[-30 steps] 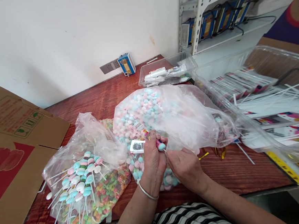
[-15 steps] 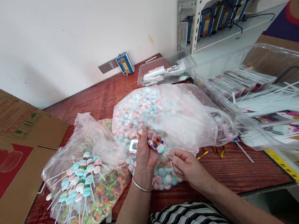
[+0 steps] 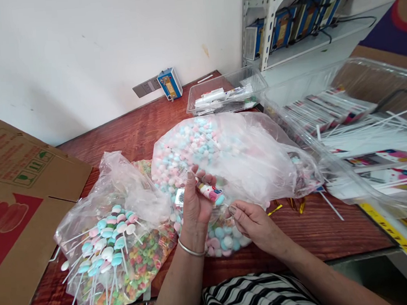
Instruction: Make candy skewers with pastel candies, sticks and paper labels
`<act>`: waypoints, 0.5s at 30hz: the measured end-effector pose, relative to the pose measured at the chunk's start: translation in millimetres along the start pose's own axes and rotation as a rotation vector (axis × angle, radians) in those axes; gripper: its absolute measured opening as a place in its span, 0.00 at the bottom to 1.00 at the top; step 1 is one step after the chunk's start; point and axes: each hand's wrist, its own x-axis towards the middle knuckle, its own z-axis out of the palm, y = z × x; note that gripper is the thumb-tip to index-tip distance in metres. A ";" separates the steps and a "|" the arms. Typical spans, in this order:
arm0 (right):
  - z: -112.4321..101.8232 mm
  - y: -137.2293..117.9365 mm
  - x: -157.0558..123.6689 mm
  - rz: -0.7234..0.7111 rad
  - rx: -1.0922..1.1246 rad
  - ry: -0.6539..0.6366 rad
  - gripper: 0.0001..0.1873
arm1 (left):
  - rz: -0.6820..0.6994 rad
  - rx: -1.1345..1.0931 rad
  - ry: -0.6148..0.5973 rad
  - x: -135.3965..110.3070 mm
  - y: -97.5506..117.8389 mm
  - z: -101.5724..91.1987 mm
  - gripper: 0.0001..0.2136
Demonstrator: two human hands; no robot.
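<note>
My left hand [image 3: 195,202] holds a small printed packet with a candy lollipop [image 3: 212,193] in it, fingers curled round it, over the mouth of a big clear bag of pink, blue and white candies [image 3: 225,155]. My right hand [image 3: 251,221] is just below and to the right, thumb and fingers pinched on the thin white stick that comes out of the packet. A second clear bag [image 3: 115,244] to the left holds finished lollipops on white sticks above coloured ring candies.
Brown cardboard box [image 3: 13,195] at the left. A clear tray of packets [image 3: 225,94] at the back, larger clear bins of white sticks and printed wrappers [image 3: 364,140] at the right. Gold twist ties [image 3: 292,205] lie on the red wooden table [image 3: 124,135]. Metal shelving behind.
My left hand has tilted the packet up and opened its fingers a little; my right hand slid down and right, away from the packet, along the stick.
</note>
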 end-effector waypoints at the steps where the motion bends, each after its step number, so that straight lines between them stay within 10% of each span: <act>1: 1.0 0.2 -0.4 0.032 0.064 -0.024 0.18 | -0.002 -0.010 -0.022 2.3 2.1 -0.1 0.11; 8: 8.9 3.5 5.9 0.010 -0.017 0.112 0.17 | -0.080 0.090 -0.033 -6.4 -25.7 -4.2 0.10; 15: -2.8 8.5 -4.5 -0.184 -0.613 0.203 0.11 | -0.021 0.066 -0.014 0.6 -11.0 -2.0 0.10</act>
